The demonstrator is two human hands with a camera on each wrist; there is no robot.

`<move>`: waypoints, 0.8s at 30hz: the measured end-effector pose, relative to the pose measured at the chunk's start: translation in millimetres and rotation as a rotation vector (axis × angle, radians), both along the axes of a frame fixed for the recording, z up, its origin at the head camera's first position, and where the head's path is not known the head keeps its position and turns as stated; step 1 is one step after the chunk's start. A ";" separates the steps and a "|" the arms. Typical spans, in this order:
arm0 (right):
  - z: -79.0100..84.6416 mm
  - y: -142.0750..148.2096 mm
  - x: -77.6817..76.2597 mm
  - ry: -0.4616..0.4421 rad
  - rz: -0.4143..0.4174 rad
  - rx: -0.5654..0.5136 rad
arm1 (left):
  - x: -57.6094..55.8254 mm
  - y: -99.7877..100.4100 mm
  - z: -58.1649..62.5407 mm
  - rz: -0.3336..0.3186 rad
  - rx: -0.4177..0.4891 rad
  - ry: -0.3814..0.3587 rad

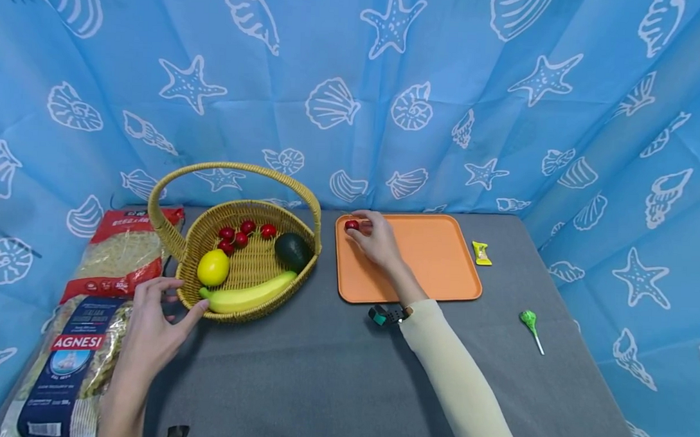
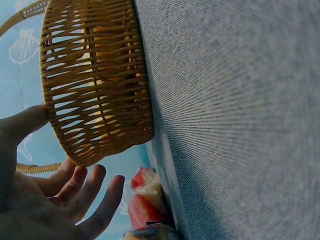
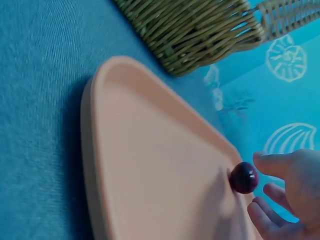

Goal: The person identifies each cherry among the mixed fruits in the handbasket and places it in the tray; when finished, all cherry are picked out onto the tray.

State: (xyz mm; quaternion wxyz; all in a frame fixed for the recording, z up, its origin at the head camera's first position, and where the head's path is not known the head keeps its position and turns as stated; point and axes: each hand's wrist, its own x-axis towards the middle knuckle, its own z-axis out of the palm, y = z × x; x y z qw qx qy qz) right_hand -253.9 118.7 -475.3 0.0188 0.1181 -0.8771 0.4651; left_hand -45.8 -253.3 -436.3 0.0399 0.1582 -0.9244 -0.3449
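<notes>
Cherry partly hidden, Agnesi bag cropped

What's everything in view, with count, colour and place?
basket: one, tan, left of centre
cherries: five visible, red, basket's back
lemon: one, yellow, basket's left
avocado: one, dark green, basket's right
banana: one, yellow, basket's front
tray: one, orange, right of basket
lone cherry: one, dark red, tray's back-left corner
wrapped candy: one, yellow, right of tray
lollipop: one, green, front right of wrapped candy
Agnesi pasta bag: one, navy-labelled, front left
food bag: one, red and clear, back left
tablecloth: one, grey, beneath
curtain: count unclear, blue-and-white, behind
wrist band: one, black and green, in front of tray
dark item: one, black, bottom edge
left hand: one, bare, at basket's rim
right hand: one, bare, by lone cherry
sleeve: one, cream, lower right
</notes>
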 end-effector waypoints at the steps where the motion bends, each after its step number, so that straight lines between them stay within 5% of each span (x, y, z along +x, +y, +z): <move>1: 1.7 0.5 2.6 0.007 -0.001 -0.015 | 0.3 0.1 0.1 0.001 0.000 -0.001; 7: 19.3 2.0 22.2 0.036 0.037 -0.132 | 0.0 0.3 0.0 0.001 0.009 -0.007; 14: 50.2 -3.4 56.2 0.085 0.173 -0.297 | 1.1 -0.1 -0.1 -0.012 0.007 0.013; 24: 79.6 -35.8 97.2 0.095 0.383 -0.346 | 1.1 0.3 -0.4 -0.011 0.002 0.018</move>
